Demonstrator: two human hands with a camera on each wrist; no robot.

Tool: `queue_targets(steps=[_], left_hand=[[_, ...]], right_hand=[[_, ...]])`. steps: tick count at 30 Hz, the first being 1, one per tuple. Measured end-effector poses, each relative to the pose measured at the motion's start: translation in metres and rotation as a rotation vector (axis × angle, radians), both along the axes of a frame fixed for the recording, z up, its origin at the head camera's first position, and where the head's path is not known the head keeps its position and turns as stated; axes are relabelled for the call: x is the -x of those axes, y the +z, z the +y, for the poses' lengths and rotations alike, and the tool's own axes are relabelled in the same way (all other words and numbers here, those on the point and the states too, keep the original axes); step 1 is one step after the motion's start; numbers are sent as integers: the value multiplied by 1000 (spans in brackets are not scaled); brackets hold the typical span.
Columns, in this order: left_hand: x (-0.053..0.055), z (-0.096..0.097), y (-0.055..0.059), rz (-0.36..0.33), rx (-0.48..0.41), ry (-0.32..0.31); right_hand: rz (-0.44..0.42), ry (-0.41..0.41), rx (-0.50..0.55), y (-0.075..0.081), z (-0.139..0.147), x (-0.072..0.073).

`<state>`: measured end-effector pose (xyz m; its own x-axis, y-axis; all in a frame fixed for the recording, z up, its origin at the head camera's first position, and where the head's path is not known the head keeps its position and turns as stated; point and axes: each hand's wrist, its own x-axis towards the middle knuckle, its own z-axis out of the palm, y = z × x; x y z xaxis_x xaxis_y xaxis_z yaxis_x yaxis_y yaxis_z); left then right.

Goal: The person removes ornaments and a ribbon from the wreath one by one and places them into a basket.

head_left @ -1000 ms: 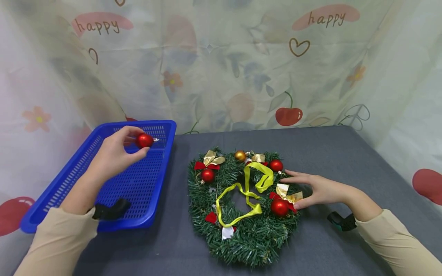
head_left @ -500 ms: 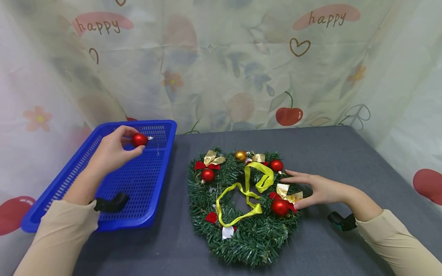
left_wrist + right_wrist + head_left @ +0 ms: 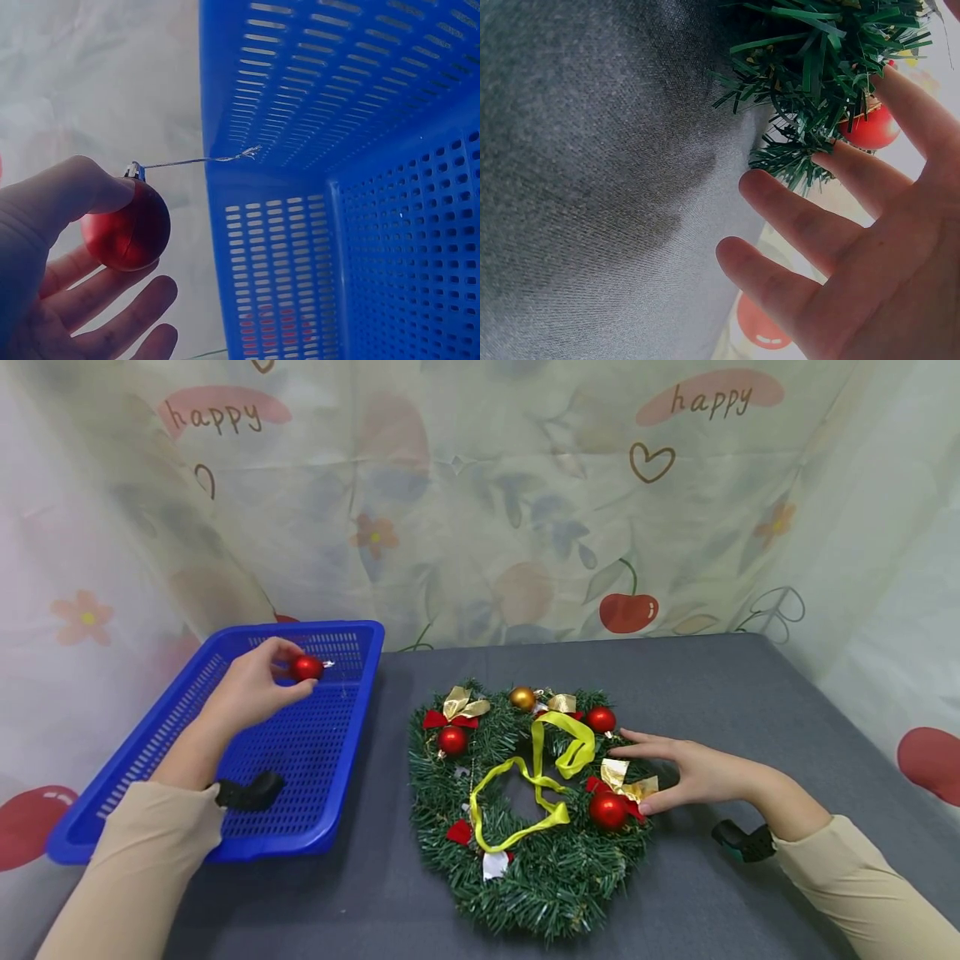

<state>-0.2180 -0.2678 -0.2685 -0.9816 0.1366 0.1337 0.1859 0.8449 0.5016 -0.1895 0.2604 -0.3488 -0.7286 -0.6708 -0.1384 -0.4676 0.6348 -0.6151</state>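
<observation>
Over the far part of the blue plastic basket (image 3: 352, 727), my left hand (image 3: 251, 689) pinches a red Christmas bauble (image 3: 306, 668) between thumb and fingers. In the left wrist view the bauble (image 3: 127, 229) shows its silver cap, and a thin wire loop (image 3: 199, 160) sticks out toward the basket wall. My right hand (image 3: 697, 770) touches the right edge of the green Christmas wreath (image 3: 517, 893) with fairly straight fingers. Its thumb lies by a red and gold bow (image 3: 622, 787) with a red bauble (image 3: 607, 811). In the right wrist view the fingers are spread against the greenery (image 3: 817, 60).
Yellow ribbon (image 3: 517, 837) lies loosely over the wreath's middle. Another bow (image 3: 459, 706), further red baubles (image 3: 452, 741) and a gold bauble (image 3: 522, 698) decorate the wreath. A grey cloth (image 3: 675, 677) covers the table, and a printed curtain (image 3: 465, 527) hangs behind.
My left hand, with the red bauble, has drifted slightly left over the basket and then a little back to the right. The right hand and the wreath have stayed put.
</observation>
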Motion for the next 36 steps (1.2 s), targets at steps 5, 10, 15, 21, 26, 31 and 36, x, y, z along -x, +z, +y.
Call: queue_targets(steps=[5, 10, 15, 21, 26, 31, 36], left_hand=[[4, -1, -4, -14, 22, 0], [8, -4, -10, -49, 40, -4], [10, -7, -14, -86, 47, -4], [15, -11, -15, -77, 53, -9], [22, -15, -17, -88, 66, -2], [31, -17, -18, -144, 85, 10], [39, -17, -20, -168, 115, -15]], right_hand=[[1, 2, 3, 1, 0, 0], [2, 6, 6, 0, 1, 1], [-1, 9, 6, -1, 1, 1], [-4, 10, 6, -2, 1, 1], [-7, 7, 4, -1, 1, 1], [-9, 6, 6, -1, 1, 1], [-10, 7, 6, -1, 1, 1]])
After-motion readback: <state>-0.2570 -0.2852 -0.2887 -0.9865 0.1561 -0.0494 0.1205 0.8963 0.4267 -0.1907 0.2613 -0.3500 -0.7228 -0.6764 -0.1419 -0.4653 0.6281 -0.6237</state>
